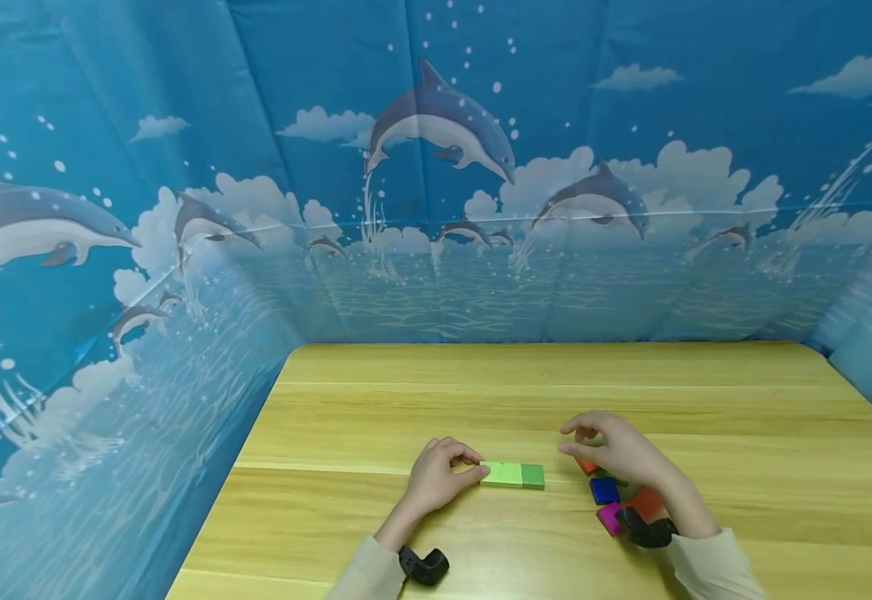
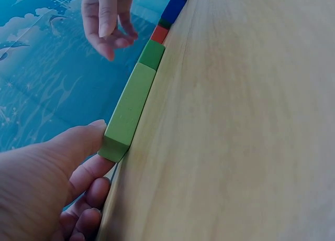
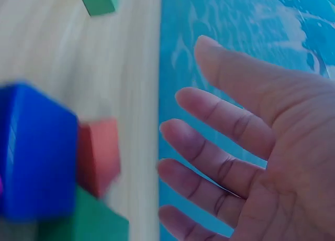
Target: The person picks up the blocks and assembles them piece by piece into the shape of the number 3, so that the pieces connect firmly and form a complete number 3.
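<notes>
"Count, nearest first?"
"At least five clustered blocks [image 1: 604, 491]; beyond, one light green block [image 1: 502, 474], one dark green block [image 1: 533, 476]."
"Appearance?"
"Light green: long, square-edged, butted against the dark green."
"Position?"
"On the table [image 1: 346, 500], left end pinched between left hand's [image 1: 436, 477] thumb and forefinger. Right hand [image 1: 619, 450] above the cluster, fingers apart."

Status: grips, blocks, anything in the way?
Left grip pinches left end of light-green block. Dark-green block against its right end. Right grip empty; blue block close by.
</notes>
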`<state>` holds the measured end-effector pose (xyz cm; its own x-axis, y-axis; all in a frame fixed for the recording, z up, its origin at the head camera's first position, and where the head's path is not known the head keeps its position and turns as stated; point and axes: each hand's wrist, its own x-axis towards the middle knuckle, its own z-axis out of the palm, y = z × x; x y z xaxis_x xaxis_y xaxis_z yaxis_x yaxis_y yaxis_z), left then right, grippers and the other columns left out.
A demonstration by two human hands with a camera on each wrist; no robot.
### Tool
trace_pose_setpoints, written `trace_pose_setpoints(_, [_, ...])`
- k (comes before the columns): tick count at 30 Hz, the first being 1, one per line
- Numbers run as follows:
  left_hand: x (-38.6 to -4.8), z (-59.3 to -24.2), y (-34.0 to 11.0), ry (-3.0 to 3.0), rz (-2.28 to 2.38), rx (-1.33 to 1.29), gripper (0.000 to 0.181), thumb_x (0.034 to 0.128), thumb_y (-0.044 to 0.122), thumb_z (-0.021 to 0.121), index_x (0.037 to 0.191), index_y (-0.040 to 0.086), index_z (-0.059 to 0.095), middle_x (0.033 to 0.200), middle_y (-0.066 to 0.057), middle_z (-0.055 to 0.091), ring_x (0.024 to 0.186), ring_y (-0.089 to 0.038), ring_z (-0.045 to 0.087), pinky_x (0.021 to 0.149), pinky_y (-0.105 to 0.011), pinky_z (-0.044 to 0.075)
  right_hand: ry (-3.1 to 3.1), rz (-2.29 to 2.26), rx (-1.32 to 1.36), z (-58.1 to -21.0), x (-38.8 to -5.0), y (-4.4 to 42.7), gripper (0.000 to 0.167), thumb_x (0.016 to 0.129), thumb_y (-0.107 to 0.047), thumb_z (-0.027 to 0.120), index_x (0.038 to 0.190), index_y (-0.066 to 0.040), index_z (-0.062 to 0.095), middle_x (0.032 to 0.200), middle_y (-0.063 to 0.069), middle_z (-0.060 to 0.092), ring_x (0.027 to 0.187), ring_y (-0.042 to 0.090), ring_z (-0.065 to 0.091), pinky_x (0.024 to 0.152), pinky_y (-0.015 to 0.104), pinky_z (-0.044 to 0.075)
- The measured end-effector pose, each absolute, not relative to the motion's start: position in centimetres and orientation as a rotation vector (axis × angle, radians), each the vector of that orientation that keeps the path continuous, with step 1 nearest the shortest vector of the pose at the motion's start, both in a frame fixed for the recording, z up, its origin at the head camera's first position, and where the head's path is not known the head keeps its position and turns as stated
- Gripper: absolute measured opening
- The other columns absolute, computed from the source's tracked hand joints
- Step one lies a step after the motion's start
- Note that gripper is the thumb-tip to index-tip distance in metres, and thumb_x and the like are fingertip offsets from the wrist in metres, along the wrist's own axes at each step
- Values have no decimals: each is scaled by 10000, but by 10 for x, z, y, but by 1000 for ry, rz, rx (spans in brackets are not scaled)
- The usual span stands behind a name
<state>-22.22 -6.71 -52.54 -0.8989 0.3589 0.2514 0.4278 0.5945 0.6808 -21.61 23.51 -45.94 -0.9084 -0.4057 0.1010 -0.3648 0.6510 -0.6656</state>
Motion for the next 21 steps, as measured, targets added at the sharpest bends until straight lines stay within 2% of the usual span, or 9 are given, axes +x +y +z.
trace_pose_setpoints(8, [-222, -525, -67, -2722, -1196, -682, 189, 837, 407, 713, 892, 227, 732, 846, 158, 583, 741, -56, 452, 705, -246, 365, 2872, -935, -551, -456, -214, 253, 237, 814, -295, 756, 925, -99, 681, 832, -39, 575, 782, 163, 520, 677, 372, 452])
trace_pose_setpoints(13, [-223, -524, -67, -2724, -1197, -681, 187, 838, 407, 711, 896, 230, 730, 849, 157, 580, 742, -60, 452, 732, -270, 373, 2934, -774, -488, -458, -215, 257, 307, 749, -404, 788, 821, -136, 656, 804, -39, 574, 753, 167, 514, 641, 368, 445])
trace_pose_setpoints(18, [-223, -525, -67, -2721, -1193, -681, 183, 837, 406, 711, 893, 233, 729, 849, 169, 578, 746, -49, 461, 887, -362, 361, 2997, -631, -464, -465, -216, 256, 358, 709, -501, 783, 750, -177, 635, 760, -53, 544, 712, 157, 468, 624, 350, 406])
trace_pose_setpoints(21, [-224, -526, -67, -2721, -1186, -677, 189, 834, 414, 712, 888, 234, 730, 847, 174, 575, 749, -45, 458, 840, -339, 385, 3044, -563, -518, -468, -217, 252, 340, 702, -483, 794, 742, -184, 637, 751, -61, 532, 710, 156, 456, 626, 359, 395])
